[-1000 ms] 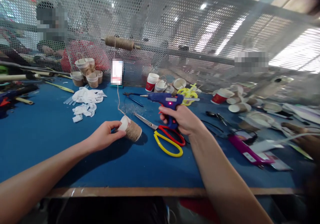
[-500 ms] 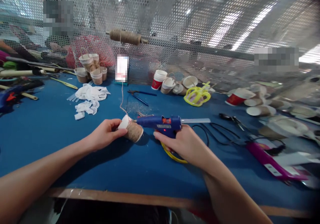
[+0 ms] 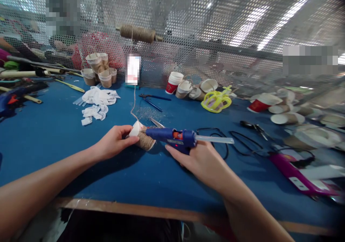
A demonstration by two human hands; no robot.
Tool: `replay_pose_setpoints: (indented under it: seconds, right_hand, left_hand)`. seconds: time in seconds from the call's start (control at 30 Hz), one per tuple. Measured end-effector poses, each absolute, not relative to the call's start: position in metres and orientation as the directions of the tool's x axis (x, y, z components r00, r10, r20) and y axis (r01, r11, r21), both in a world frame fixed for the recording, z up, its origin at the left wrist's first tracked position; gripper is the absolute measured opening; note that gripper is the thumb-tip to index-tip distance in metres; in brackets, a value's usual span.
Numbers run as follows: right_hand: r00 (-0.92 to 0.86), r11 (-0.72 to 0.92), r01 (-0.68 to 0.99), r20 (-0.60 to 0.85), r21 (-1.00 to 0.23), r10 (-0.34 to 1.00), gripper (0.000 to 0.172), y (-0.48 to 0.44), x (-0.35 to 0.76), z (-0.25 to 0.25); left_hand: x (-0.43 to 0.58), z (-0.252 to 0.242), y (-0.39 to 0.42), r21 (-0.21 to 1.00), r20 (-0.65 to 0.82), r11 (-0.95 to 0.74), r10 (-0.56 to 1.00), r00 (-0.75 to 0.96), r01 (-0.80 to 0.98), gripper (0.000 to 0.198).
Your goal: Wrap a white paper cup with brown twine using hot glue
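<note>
My left hand pinches the white end of a small paper cup that lies tilted, much of its side wrapped in brown twine. A strand of twine runs from the cup up to the twine spool mounted at the mesh. In my right hand is a blue hot glue gun, its red light lit and a clear glue stick poking out the back. The nozzle meets the cup's side near the edge of the wrapping. Behind the gun, scissors are partly hidden.
Blue pliers and white scraps lie beyond my hands. Twine-wrapped cups stand back left; more cups and a yellow looped frame are back right. A black cable and a magenta power strip lie right.
The glue gun's nozzle has shifted from the cup's white rim area down toward the twine, its rear end tilting lower. My left hand still holds the cup. The view has shifted slightly.
</note>
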State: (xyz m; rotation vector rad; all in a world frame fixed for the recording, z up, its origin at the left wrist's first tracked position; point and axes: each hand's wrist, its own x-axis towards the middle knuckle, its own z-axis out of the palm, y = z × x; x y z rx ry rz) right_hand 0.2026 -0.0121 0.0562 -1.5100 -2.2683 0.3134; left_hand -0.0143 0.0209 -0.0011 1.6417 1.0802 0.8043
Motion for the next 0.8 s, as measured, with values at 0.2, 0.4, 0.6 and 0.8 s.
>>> replay_pose_setpoints:
  seconds: [0.2,0.4,0.6,0.8]
  right_hand:
    - [-0.336,0.397,0.846,0.222,-0.356,0.915,0.016,-0.0147,0.2021,0.0544]
    - [-0.330,0.396,0.842,0.230,-0.366,0.915,0.019,-0.0172,0.2034,0.0527]
    - [-0.343,0.401,0.838,0.214,-0.370,0.914,0.017,-0.0180,0.2027,0.0538]
    - [-0.349,0.417,0.831,0.240,-0.369,0.906,0.017,-0.0173,0.2047,0.0531]
  left_hand:
    - [-0.0157,0.0009,0.0199,0.943,0.020,-0.150,0.918,0.397,0.298,0.026]
    - [-0.0146,0.0015,0.0203,0.937,0.022,-0.156,0.920,0.390,0.313,0.024]
    - [-0.0142,0.0040,0.0179,0.928,0.040,-0.176,0.923,0.383,0.327,0.025]
    - [-0.0152,0.0043,0.0177,0.921,0.042,-0.190,0.917,0.397,0.341,0.023]
